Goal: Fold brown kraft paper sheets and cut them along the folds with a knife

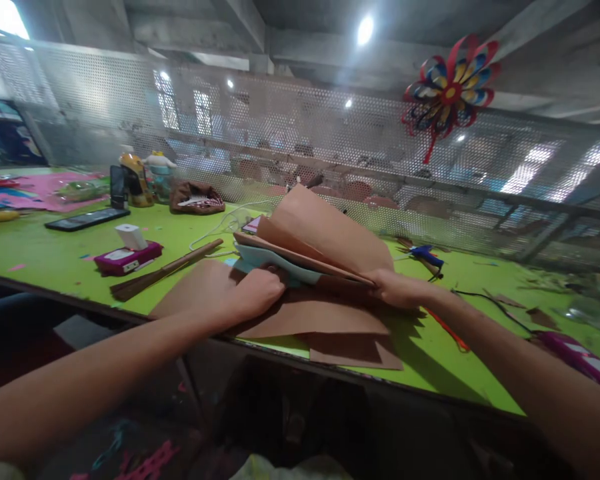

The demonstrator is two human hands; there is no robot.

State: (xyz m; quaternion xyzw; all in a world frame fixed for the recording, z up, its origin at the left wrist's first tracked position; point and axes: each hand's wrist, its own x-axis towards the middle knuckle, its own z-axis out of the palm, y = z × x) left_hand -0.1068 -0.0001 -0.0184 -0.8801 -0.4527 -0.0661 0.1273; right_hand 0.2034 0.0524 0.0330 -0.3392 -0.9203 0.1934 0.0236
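Between my 2 hands, brown kraft paper [330, 223] rises, pinched by my right hand [397, 287]; my left hand [260, 292] curls at the light-blue sheet [280, 261], grip unclear. I'm seemingly parting layers; next needs steady edges.

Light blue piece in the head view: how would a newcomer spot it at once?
On the bright green table, find the brown paper between the left hand and the right hand. The light blue piece shows as a narrow band under the raised brown layers, by the left knuckles. Its pale blue sets it apart from the brown around it.
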